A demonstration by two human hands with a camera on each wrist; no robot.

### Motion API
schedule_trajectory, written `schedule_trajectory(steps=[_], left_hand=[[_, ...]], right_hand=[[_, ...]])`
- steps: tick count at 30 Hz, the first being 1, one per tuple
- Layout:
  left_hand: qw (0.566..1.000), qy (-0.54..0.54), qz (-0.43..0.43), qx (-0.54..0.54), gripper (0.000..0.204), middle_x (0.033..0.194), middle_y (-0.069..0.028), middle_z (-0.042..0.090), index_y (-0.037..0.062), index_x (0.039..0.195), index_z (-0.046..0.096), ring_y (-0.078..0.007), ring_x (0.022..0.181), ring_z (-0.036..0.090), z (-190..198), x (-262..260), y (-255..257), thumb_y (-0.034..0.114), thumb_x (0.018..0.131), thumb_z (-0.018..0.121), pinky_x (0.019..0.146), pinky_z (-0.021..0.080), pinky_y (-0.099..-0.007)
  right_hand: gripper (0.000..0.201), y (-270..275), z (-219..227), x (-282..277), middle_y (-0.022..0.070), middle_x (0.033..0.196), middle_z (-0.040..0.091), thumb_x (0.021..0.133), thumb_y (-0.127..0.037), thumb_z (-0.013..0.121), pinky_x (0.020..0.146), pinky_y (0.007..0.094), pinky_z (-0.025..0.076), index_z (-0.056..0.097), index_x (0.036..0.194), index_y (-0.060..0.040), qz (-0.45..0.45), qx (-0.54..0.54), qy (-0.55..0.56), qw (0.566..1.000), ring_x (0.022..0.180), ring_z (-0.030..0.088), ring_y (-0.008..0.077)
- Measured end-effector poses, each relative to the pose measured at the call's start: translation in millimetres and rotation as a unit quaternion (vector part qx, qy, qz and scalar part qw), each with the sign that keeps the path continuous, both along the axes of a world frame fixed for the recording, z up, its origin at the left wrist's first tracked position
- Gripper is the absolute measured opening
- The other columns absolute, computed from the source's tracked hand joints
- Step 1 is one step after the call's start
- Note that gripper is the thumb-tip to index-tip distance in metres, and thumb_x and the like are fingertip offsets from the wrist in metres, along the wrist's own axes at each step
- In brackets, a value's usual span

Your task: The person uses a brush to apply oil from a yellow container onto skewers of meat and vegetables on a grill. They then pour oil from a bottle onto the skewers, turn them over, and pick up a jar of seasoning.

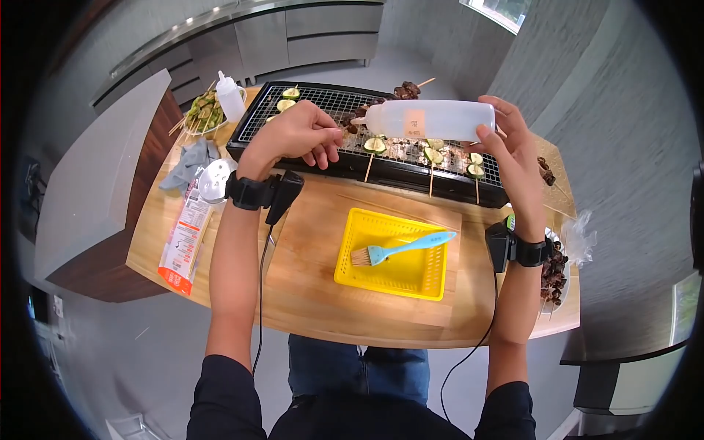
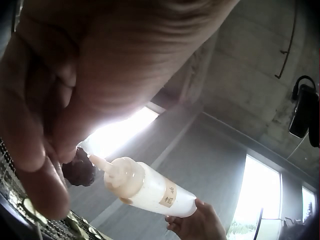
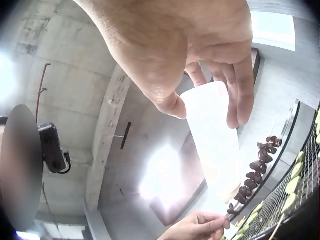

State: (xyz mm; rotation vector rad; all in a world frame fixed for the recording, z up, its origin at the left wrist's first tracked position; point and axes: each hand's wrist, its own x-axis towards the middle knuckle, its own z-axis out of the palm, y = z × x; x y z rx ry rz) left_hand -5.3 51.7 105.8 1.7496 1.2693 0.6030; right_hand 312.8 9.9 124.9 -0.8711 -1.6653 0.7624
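Observation:
My right hand [image 1: 517, 150] grips a translucent squeeze bottle [image 1: 458, 121] near its base, holding it nearly level over the grill [image 1: 433, 185]. The bottle's nozzle points left, close to the meat on a skewer. My left hand [image 1: 293, 139] pinches the near end of that meat skewer [image 3: 256, 167], whose dark chunks slant up and away over the grate in the right wrist view. In the left wrist view, one meat chunk [image 2: 80, 170] shows just past the fingers, by the nozzle. Zucchini skewers [image 1: 375, 145] lie across the grate, sticks toward me.
A yellow basket [image 1: 342, 257] with a blue basting brush [image 1: 411, 246] sits on a cutting board [image 1: 301, 246]. Leftward are a seasoning packet [image 1: 183, 242], grey cloth [image 1: 189, 167], another squeeze bottle [image 1: 231, 101] and vegetable skewers [image 1: 205, 111]. Meat skewers [image 1: 555, 275] lie on a plate at right.

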Motion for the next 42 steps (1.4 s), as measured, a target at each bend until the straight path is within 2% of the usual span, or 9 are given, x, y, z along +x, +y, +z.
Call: schedule_trajectory(steps=[4,8,17,42], left_hand=[[1.0,0.004,-0.023,-0.001,0.026,0.073,-0.01,0.07,-0.0059,0.09,0.068,-0.0123,0.057,0.067,-2,2,1,0.017,0.093,0.056,0.05,0.051,-0.0211],[1.0,0.003,-0.021,-0.006,0.023,0.073,-0.0088,0.07,-0.0044,0.091,0.068,-0.0112,0.056,0.066,-4,1,3,0.016,0.094,0.056,0.048,0.049,-0.021],[1.0,0.007,-0.025,-0.001,0.023,0.074,-0.0092,0.07,-0.0039,0.091,0.069,-0.0115,0.057,0.066,-8,0,6,0.015,0.092,0.057,0.048,0.049,-0.0213],[0.999,0.021,-0.026,0.007,0.024,0.073,-0.0092,0.069,-0.004,0.089,0.068,-0.0114,0.056,0.065,-4,3,1,0.017,0.092,0.057,0.048,0.049,-0.0213]], right_hand=[[0.041,-1,-1,-2,0.0144,0.119,0.058,0.094,-0.014,0.062,0.079,0.0282,0.055,0.047,0.13,-0.0002,0.008,-0.004,-0.01,1.0,0.096,0.064,0.0171],[0.041,0,-1,2,0.0143,0.118,0.058,0.094,-0.015,0.062,0.079,0.0279,0.055,0.047,0.13,-0.0004,-0.025,0.027,-0.024,0.999,0.097,0.063,0.0172],[0.042,1,3,11,0.0161,0.119,0.058,0.094,-0.017,0.06,0.075,0.0284,0.055,0.048,0.13,0.0011,-0.057,0.01,-0.025,0.998,0.093,0.065,0.019],[0.044,9,0,22,0.0167,0.119,0.058,0.093,-0.019,0.062,0.073,0.0262,0.054,0.049,0.13,0.0011,-0.11,0.046,-0.034,0.992,0.088,0.066,0.0174]])
